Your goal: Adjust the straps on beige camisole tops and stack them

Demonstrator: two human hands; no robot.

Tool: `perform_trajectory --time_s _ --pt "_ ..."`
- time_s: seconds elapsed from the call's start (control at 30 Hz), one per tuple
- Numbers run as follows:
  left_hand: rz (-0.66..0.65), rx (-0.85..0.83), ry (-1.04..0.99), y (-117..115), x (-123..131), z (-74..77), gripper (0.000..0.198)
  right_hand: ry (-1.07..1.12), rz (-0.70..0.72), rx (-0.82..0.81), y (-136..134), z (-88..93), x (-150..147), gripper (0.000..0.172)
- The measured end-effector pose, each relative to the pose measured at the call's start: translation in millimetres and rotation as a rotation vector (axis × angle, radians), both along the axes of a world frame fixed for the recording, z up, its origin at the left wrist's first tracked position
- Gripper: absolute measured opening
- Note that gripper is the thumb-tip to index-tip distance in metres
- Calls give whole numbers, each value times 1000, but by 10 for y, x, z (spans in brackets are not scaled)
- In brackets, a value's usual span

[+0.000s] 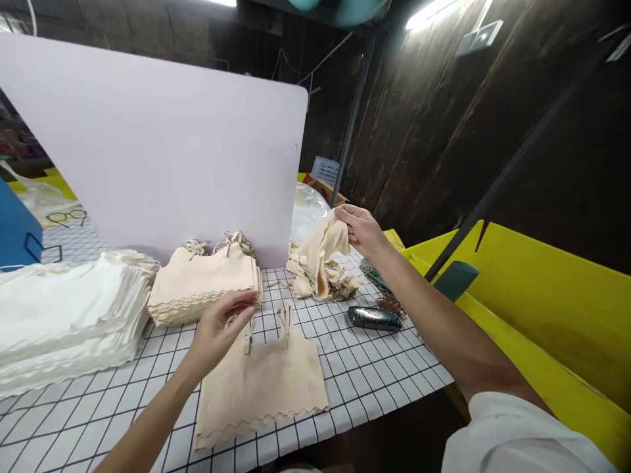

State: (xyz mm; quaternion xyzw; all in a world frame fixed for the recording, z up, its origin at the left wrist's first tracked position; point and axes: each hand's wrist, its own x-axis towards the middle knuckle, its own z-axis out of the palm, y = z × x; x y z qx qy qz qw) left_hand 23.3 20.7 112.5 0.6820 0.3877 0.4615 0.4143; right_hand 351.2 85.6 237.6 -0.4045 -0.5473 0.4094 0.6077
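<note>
My right hand (359, 228) pinches the upper edge of a beige camisole (323, 246), which hangs limp over a crumpled heap of similar beige cloth (340, 282). My left hand (227, 322) hovers above a beige camisole with thin straps (266, 381) laid flat near the table's front edge. The left fingers are bent with thumb and fingertips apart, and nothing shows between them. Behind that hand rests a neat stack of beige camisoles (204, 282), with wavy hems facing me and straps bunched at the back.
A tall stack of white garments (69, 315) fills the left of the grid-patterned table (365, 387). A pale upright panel (187, 151) stands behind. Toward the right lies a dark shiny case (374, 318), with yellow bins (552, 309) beyond. Eyeglasses (66, 217) sit at far left.
</note>
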Motion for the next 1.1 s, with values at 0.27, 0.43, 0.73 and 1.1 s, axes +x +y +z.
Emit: perform_trajectory --time_s 0.27,0.43,0.73,1.1 --pt "-254 40 -189 25 778 570 81 -5 59 256 -415 680 -513 28" --pt "-97 -77 -231 82 598 569 47 17 130 194 -395 639 -647 27" --pt "114 80 -188 254 -137 751 55 25 160 60 -185 419 -705 21" --pt "173 33 -38 457 -646 758 48 -573 94 309 56 165 -850 26"
